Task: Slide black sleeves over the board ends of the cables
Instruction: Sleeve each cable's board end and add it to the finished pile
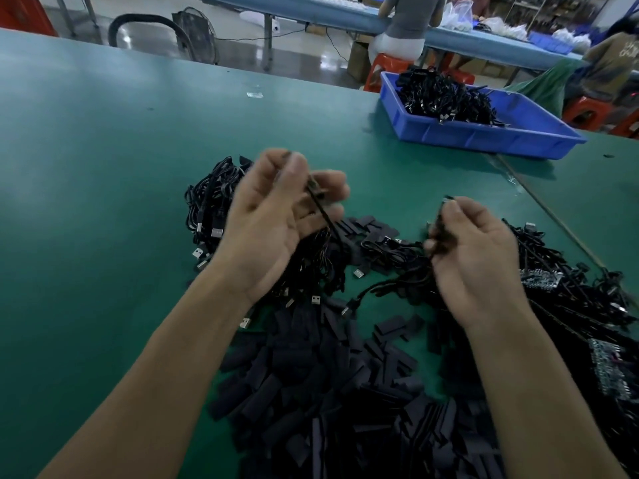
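Pinching a thin black cable point(323, 210) between thumb and curled fingers, the left hand point(276, 229) held it raised above the green matted worktop point(103, 167), and the cable's lower run dropped into the tangle beneath the palm. The right hand point(473, 257) hovered near it, apart from the left. Its fingers were curled round a small dark piece point(440, 236), which motion blur made impossible to tell as sleeve or board end. The step appeared to be bringing a sleeve and a cable end together. Doing it well would likely mean gripping the cable close to its board, squeezing the flat sleeve by its edges so the mouth opened, and feeding the board in square so no corner caught. The cable's slack should also hang free of the pile so that it dragged no neighbours along. The heap of flat black rectangular sleeves point(328, 392) lay nearest the person, spread between the forearms. Cables ending in small grey-speckled circuit boards point(539, 280) lay to the right of the right hand. A bundle of black cables with silver USB plugs point(211, 209) sat behind the left hand. A blue plastic tray point(484, 136) holding more black cables stood well apart at the far right. The only lettering was pale print on the dark shirt point(619, 51) of a seated person, too small to read, and no brand or label showed.
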